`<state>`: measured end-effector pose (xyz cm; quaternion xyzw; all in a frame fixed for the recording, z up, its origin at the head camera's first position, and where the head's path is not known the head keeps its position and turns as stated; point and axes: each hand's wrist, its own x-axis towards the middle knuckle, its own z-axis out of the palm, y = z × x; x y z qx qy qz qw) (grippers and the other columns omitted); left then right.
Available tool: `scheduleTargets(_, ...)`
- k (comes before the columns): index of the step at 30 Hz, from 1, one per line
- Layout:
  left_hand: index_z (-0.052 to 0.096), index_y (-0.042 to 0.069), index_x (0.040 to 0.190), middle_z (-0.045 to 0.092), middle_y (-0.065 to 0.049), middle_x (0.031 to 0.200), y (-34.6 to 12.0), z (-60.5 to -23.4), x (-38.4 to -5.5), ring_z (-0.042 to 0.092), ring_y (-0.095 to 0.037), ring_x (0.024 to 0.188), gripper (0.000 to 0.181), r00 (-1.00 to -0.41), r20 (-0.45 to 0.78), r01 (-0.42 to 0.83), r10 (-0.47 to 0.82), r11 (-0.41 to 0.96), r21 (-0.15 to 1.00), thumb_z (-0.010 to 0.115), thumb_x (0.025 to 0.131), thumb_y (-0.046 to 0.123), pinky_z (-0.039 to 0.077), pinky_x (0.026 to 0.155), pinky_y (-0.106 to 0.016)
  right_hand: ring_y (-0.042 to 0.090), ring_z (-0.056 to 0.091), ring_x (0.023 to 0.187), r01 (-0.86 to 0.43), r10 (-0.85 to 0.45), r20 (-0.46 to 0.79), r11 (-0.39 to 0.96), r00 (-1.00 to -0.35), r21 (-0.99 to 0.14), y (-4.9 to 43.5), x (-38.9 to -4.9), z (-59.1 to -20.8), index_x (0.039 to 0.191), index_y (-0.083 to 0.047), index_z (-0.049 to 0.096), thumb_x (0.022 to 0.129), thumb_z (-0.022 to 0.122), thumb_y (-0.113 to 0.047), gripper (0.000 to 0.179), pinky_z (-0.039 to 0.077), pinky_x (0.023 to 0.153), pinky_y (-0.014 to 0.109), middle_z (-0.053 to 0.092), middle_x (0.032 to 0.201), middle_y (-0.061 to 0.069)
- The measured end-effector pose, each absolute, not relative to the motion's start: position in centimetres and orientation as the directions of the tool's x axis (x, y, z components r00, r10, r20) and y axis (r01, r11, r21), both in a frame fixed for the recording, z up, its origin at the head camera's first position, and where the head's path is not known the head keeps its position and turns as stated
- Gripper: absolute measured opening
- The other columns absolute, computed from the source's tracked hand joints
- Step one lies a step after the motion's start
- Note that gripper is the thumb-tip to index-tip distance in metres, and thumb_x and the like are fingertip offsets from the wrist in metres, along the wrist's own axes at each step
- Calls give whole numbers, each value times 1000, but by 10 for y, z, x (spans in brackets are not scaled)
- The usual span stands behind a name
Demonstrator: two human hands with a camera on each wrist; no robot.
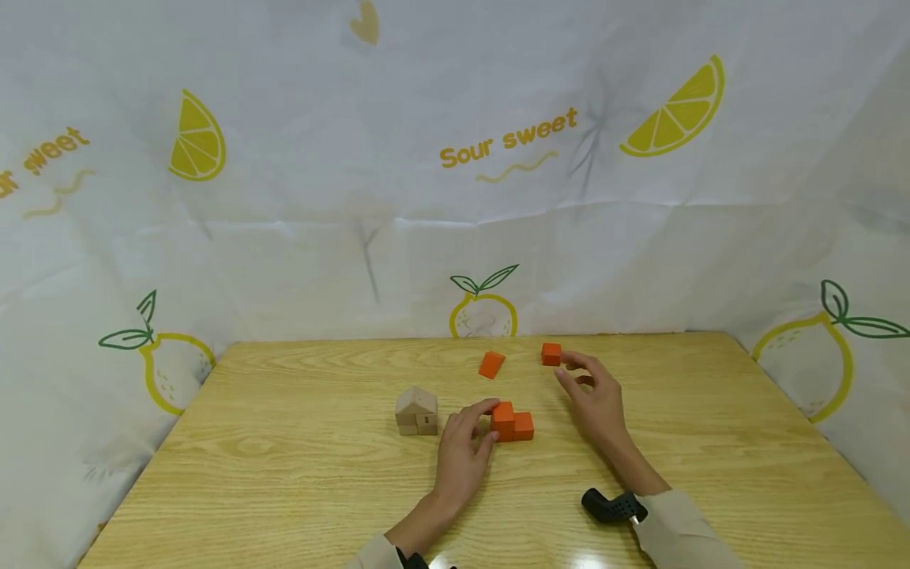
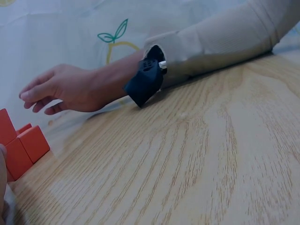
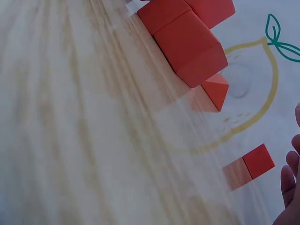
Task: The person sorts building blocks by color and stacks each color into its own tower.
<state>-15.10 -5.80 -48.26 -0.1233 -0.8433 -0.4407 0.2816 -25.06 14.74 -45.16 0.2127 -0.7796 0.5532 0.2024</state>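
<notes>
Low in the middle of the head view stand joined orange blocks (image 1: 503,423), one stacked upright with a lower cube (image 1: 524,427) at its right. My left hand (image 1: 460,457) holds the stack from its left side, index finger behind and thumb at the front. Farther back, a lone orange cube (image 1: 550,354) sits on the table. My right hand (image 1: 593,399) is beside it, thumb and index finger apart, fingertips near its right side. The right wrist view shows a gap between that cube (image 3: 258,161) and the fingers (image 3: 288,185). An orange triangular block (image 1: 491,364) lies behind the stack.
A small house of plain wooden blocks (image 1: 416,412) stands left of the left hand. The wooden table (image 1: 284,474) ends at a white patterned cloth (image 1: 355,276) behind it. A black wrist device (image 1: 611,506) is on the right sleeve.
</notes>
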Motion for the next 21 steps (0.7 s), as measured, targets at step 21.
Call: scheduleTargets(21,58,16,128,61,3,118,-59,-484,-152,48,-18,78,50,-809,586,462,-41,573,678,72,83,2,42,69,-26,35,48,108,-341,-175,293,484,-940,-806,155,-292,-475,143,-5,42,95,62,-29,57,43,82,48,43,134,21)
